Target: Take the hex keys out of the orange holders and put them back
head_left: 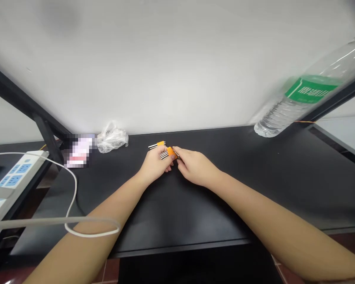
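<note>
My left hand [155,163] and my right hand [195,167] meet over the middle of a black table [254,181], near its far edge. Both are closed on a small bundle of thin metal pins with an orange band [169,153], held between the fingertips. A second such bundle with an orange band [157,145] lies on the table just behind my left hand, touching neither hand.
A clear plastic water bottle with a green label [301,100] stands at the far right. A crumpled clear plastic bag [112,137] lies at the back left by the white wall. White power strips [14,173] and a white cable [73,197] sit at the left.
</note>
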{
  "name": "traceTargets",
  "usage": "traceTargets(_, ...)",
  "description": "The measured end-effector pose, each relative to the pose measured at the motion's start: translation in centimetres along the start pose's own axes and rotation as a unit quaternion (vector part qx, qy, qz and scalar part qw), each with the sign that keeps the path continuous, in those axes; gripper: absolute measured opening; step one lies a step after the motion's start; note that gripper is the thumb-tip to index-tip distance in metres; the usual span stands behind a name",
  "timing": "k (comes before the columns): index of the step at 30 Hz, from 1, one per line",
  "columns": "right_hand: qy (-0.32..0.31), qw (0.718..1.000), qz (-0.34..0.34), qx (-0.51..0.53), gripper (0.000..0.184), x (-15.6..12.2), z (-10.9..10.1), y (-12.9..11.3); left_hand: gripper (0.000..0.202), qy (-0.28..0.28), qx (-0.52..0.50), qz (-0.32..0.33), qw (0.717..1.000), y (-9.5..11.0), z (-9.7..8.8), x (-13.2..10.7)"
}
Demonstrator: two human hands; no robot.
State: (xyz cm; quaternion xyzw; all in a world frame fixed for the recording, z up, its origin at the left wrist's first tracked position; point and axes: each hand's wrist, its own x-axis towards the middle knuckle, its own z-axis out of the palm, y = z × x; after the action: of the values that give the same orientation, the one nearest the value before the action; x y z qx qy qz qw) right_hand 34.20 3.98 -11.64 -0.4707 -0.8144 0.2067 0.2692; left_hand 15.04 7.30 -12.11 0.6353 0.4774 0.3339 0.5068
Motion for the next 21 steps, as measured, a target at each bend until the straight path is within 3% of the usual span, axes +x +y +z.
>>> traceTargets(4,0.029,0.984,0.075,0.156,0.037,0.3,-0.3,0.7,0.018,-0.020,0.003,-0.004,1.000,0.2,0.0,0.0)
traceTargets(7,0.037,0.973,0.085,0.209,0.038,0.7,-0.1,0.9,0.016,-0.037,0.012,0.003,0.999,0.3,-0.1,-0.1)
traceTargets(17,0.015,0.987,0.015,0.161,0.029,0.8,-0.7,0.9,0.024,-0.054,-0.003,-0.008,0.998,0.4,0.3,-0.3)
traceTargets(21,0.042,0.994,-0.023,0.099,0.024,0.7,-1.0,0.7,0.027,-0.048,-0.027,-0.007,0.998,0.4,0.1,-0.2)
